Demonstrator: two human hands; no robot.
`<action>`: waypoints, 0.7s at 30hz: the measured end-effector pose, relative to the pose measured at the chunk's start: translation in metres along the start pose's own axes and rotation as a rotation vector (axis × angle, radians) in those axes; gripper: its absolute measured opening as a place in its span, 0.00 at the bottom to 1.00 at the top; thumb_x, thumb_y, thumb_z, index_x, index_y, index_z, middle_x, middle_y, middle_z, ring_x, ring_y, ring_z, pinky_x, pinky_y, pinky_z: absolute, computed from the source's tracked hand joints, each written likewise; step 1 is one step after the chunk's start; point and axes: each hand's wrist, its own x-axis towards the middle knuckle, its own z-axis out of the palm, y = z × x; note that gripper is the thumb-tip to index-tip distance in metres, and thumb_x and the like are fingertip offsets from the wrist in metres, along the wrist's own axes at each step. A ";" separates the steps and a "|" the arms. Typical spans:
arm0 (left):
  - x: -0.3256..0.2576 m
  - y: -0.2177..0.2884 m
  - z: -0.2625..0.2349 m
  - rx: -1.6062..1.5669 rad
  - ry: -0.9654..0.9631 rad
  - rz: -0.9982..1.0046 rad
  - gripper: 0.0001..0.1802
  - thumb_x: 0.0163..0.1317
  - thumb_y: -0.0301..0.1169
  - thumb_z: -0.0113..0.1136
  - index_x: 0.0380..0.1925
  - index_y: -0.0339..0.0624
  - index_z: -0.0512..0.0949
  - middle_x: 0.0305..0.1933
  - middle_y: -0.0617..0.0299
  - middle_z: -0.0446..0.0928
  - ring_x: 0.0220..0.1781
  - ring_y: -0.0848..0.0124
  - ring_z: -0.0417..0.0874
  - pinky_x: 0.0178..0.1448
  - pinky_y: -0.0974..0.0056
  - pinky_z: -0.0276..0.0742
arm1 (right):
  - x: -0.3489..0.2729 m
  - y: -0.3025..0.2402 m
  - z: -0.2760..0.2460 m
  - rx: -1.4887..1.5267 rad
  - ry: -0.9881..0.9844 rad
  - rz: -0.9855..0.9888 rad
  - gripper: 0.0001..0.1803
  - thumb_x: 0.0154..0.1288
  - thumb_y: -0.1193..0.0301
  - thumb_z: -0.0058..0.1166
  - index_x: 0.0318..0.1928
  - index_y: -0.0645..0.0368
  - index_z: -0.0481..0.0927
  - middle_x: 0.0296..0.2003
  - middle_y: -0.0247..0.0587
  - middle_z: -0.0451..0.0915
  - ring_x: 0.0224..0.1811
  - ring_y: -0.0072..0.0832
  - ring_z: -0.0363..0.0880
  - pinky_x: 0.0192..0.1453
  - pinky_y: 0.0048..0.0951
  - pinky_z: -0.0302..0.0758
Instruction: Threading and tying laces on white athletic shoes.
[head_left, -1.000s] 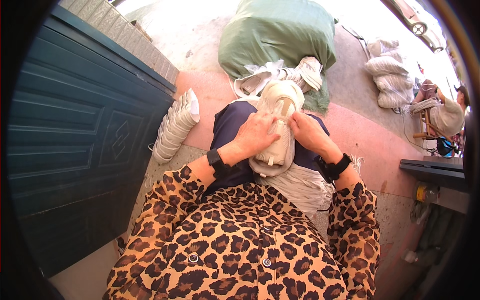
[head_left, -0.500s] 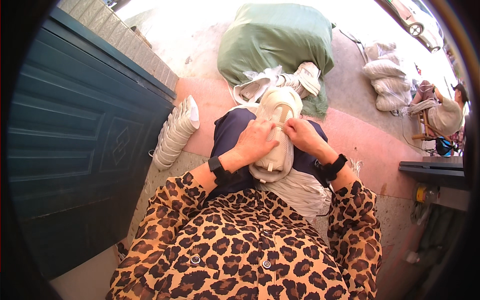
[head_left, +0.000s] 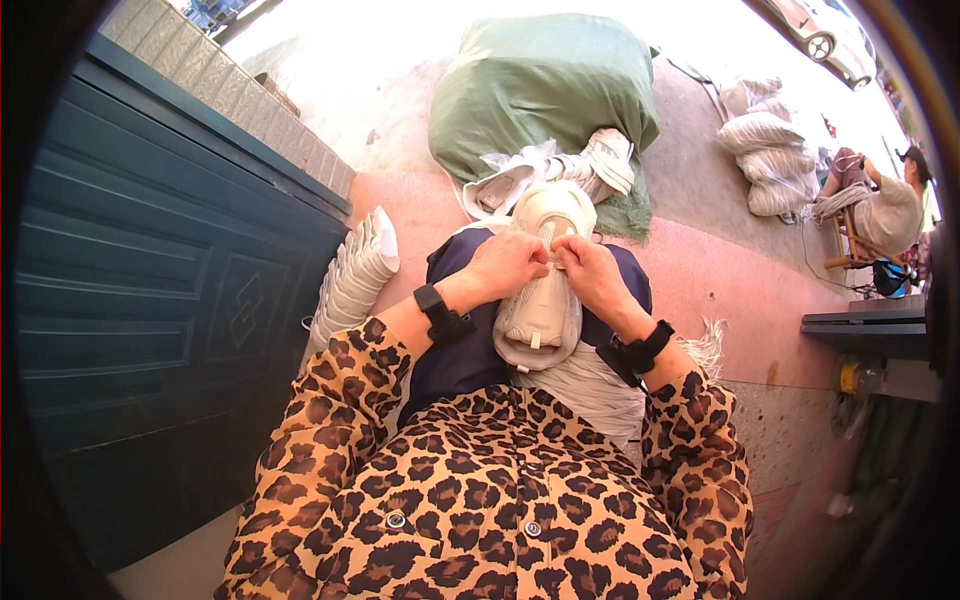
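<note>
- Since half a second ago, the thumb of left hand point(head_left: 505, 265) has folded inward, and both hands now have their fingertips closer together above the pale shoe point(head_left: 540, 305).
- Nearest, on the near side of the shoe, is the leopard-print shirt point(head_left: 480, 470) of the person.
- Also on the near side, a little to the right, lies a bundle of pale strands point(head_left: 590, 395).
- This shoe rests at the person's lap, between the dark-trousered knees, its rounded end pointing away.
- Left hand lies on its left side, fingers bent; right hand point(head_left: 595, 275) comes from its right, fingers also curled. Whether they pinch something, I cannot tell.
- Left of the shoe, well apart, stands a stack of pale shoes point(head_left: 355, 265), beside a dark blue door point(head_left: 170, 290).
- Just beyond the shoe are more pale shoes point(head_left: 605, 165), and behind them one big green sack point(head_left: 545, 95).
- Far to its right are pale sacks point(head_left: 770, 165), then a seated person point(head_left: 890, 215).
- Farthest beyond is a car point(head_left: 835, 45).
</note>
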 end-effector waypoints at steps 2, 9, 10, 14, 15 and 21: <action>0.008 -0.003 0.000 0.096 -0.103 0.010 0.09 0.51 0.33 0.59 0.27 0.37 0.78 0.27 0.50 0.78 0.32 0.58 0.80 0.38 0.59 0.73 | -0.004 0.007 0.002 0.045 0.035 -0.030 0.11 0.60 0.68 0.49 0.38 0.60 0.77 0.27 0.48 0.79 0.35 0.45 0.78 0.39 0.38 0.73; 0.001 -0.048 -0.054 0.759 0.287 0.224 0.06 0.51 0.30 0.51 0.24 0.40 0.71 0.25 0.50 0.73 0.31 0.53 0.76 0.36 0.53 0.72 | -0.052 -0.006 -0.073 0.117 -0.140 0.250 0.19 0.53 0.66 0.61 0.42 0.65 0.76 0.19 0.28 0.70 0.22 0.15 0.66 0.25 0.19 0.65; -0.004 -0.106 -0.102 0.873 0.337 0.157 0.07 0.52 0.32 0.50 0.25 0.40 0.70 0.26 0.49 0.73 0.32 0.52 0.76 0.36 0.53 0.73 | -0.062 -0.011 -0.090 0.137 -0.132 0.273 0.19 0.53 0.67 0.62 0.43 0.65 0.76 0.19 0.24 0.68 0.21 0.11 0.63 0.23 0.16 0.61; -0.100 -0.093 -0.287 0.964 0.703 -0.668 0.15 0.51 0.36 0.47 0.31 0.35 0.76 0.37 0.43 0.77 0.42 0.45 0.78 0.43 0.48 0.74 | -0.121 0.013 -0.163 0.355 -0.017 0.369 0.16 0.56 0.74 0.57 0.45 0.66 0.74 0.19 0.26 0.72 0.19 0.11 0.68 0.22 0.14 0.65; -0.136 -0.092 -0.326 1.007 0.802 -0.779 0.17 0.52 0.36 0.45 0.34 0.35 0.76 0.38 0.41 0.77 0.44 0.44 0.77 0.44 0.46 0.72 | -0.138 0.026 -0.180 0.399 0.093 0.398 0.15 0.58 0.73 0.57 0.45 0.65 0.74 0.18 0.25 0.70 0.17 0.11 0.65 0.24 0.16 0.67; -0.422 -0.111 -0.550 1.175 1.357 -1.076 0.24 0.58 0.42 0.42 0.37 0.29 0.75 0.43 0.36 0.75 0.48 0.41 0.74 0.50 0.44 0.69 | -0.243 0.104 -0.267 1.394 0.630 0.042 0.15 0.66 0.69 0.48 0.49 0.65 0.71 0.15 0.24 0.56 0.14 0.13 0.54 0.26 0.18 0.65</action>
